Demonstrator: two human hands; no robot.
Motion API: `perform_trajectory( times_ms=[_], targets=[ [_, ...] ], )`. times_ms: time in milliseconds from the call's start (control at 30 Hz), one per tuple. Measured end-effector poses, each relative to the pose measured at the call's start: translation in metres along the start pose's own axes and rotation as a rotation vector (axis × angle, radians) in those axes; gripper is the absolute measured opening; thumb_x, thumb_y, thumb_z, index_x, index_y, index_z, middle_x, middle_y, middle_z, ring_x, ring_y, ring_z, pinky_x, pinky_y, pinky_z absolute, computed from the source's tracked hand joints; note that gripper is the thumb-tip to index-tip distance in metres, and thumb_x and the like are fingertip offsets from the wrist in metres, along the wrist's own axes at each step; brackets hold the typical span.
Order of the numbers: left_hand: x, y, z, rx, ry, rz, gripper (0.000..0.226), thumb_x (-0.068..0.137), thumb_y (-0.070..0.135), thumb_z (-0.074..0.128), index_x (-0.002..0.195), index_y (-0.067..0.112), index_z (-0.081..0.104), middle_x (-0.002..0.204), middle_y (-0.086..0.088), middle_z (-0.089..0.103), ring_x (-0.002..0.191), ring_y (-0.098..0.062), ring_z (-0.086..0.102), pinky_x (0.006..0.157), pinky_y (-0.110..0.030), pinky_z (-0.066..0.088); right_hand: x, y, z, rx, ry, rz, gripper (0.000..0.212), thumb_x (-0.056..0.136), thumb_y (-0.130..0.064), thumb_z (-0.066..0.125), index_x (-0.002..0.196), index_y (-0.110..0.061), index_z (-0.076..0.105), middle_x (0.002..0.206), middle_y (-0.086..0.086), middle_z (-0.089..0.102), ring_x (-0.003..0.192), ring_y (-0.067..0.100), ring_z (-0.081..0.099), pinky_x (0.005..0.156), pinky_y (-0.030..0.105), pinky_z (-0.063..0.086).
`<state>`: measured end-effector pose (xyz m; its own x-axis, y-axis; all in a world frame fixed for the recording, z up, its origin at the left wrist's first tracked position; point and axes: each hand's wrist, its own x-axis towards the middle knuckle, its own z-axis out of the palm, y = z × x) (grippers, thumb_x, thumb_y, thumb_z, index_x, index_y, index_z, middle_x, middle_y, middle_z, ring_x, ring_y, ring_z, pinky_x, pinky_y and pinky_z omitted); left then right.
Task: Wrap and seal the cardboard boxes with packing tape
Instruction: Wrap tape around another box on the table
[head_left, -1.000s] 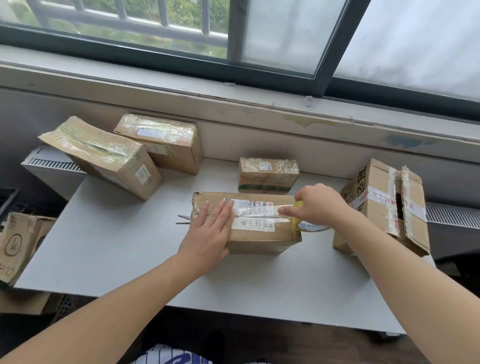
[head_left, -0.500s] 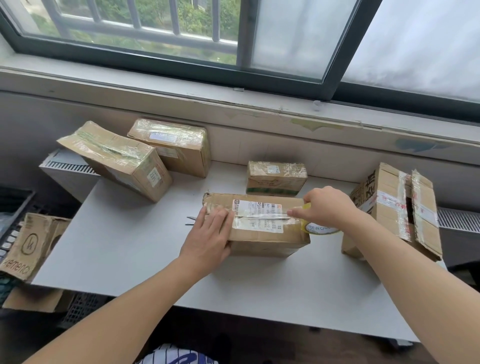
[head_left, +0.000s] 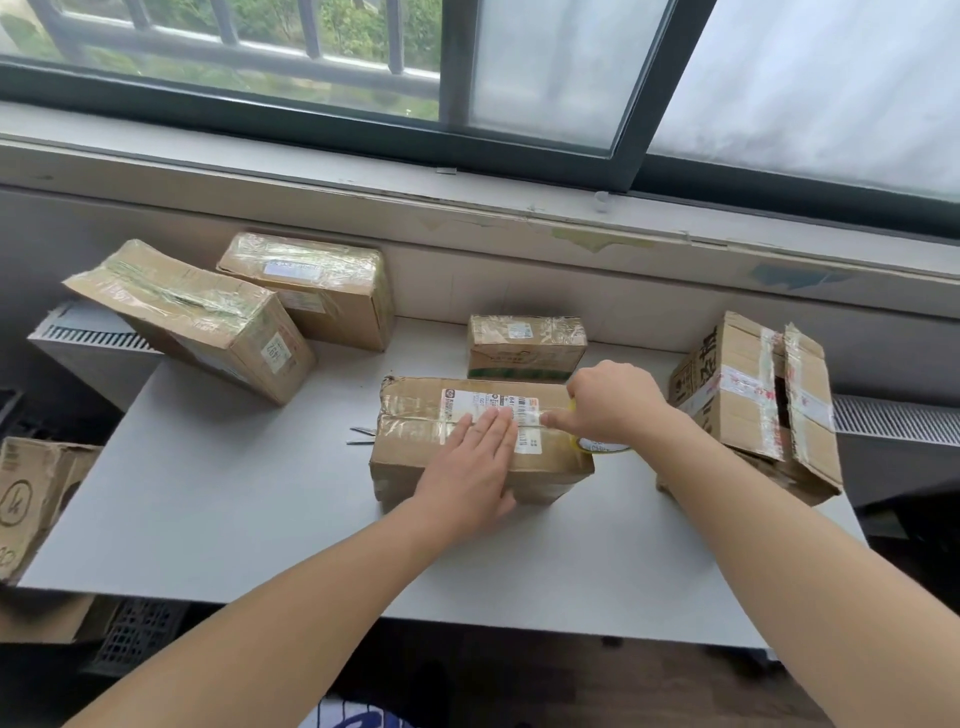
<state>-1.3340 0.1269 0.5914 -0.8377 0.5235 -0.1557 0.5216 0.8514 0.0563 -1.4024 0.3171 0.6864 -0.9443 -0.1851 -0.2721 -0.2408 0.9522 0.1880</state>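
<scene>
A brown cardboard box (head_left: 415, 415) with a white shipping label lies in the middle of the white table (head_left: 234, 509). A strip of clear tape runs along its top seam. My left hand (head_left: 472, 473) lies flat on the box top, fingers straight, pressing the tape near the label. My right hand (head_left: 613, 408) grips the roll of packing tape (head_left: 605, 446) at the box's right end; only the roll's lower rim shows under the hand.
Two taped boxes (head_left: 192, 317) (head_left: 317, 286) sit at the back left, a small taped box (head_left: 524, 343) behind the middle one. A larger box (head_left: 753, 400) with loose flaps stands at the right. Scissors (head_left: 361, 436) poke out left of the middle box. Another box (head_left: 31, 499) stands off the table's left edge.
My left hand has slid to the right along the box top, from the left end onto the label. My right hand stays at the box's right end with the roll.
</scene>
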Motion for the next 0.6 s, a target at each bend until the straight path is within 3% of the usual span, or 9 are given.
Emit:
perform_trajectory(
  times_ms=[167,267,400,600],
  targets=[
    [0.017,-0.034,-0.021,-0.019,-0.073,-0.059,0.118,0.085,0.074,0.056,0.163,0.014,-0.009,0.171,-0.005,-0.017,0.158,-0.026,-0.017,0.123,-0.063,-0.006,-0.005,0.004,0.002,0.025,0.004,0.017,0.058,0.09,-0.075,0.048,0.095,-0.02,0.066,0.083,-0.001,0.06,0.078,0.023,0.057,0.061,0.031,0.041],
    [0.034,-0.041,-0.027,0.011,-0.098,-0.026,0.13,0.075,0.086,0.053,0.163,0.014,-0.01,0.171,-0.006,-0.014,0.158,-0.029,-0.014,0.117,-0.073,-0.004,-0.008,0.005,0.004,0.037,0.016,0.025,0.057,0.091,-0.074,0.047,0.092,-0.02,0.065,0.082,-0.001,0.059,0.078,0.023,0.057,0.061,0.031,0.04],
    [0.041,-0.048,-0.025,0.049,-0.064,0.038,0.13,0.074,0.089,0.048,0.162,0.014,-0.011,0.167,-0.011,0.005,0.156,-0.031,0.001,0.119,-0.071,-0.001,-0.009,0.01,-0.001,0.108,-0.005,0.056,0.056,0.091,-0.073,0.049,0.082,-0.02,0.062,0.071,-0.005,0.054,0.079,0.024,0.058,0.062,0.032,0.041],
    [0.034,-0.067,-0.014,0.052,-0.028,0.108,0.125,0.072,0.089,0.034,0.162,0.016,-0.013,0.168,-0.012,0.004,0.157,-0.031,0.001,0.122,-0.065,-0.006,-0.014,0.014,-0.007,0.239,-0.024,0.05,0.057,0.087,-0.076,0.053,0.081,-0.02,0.062,0.067,-0.007,0.054,0.075,0.021,0.056,0.061,0.033,0.043]
  ],
)
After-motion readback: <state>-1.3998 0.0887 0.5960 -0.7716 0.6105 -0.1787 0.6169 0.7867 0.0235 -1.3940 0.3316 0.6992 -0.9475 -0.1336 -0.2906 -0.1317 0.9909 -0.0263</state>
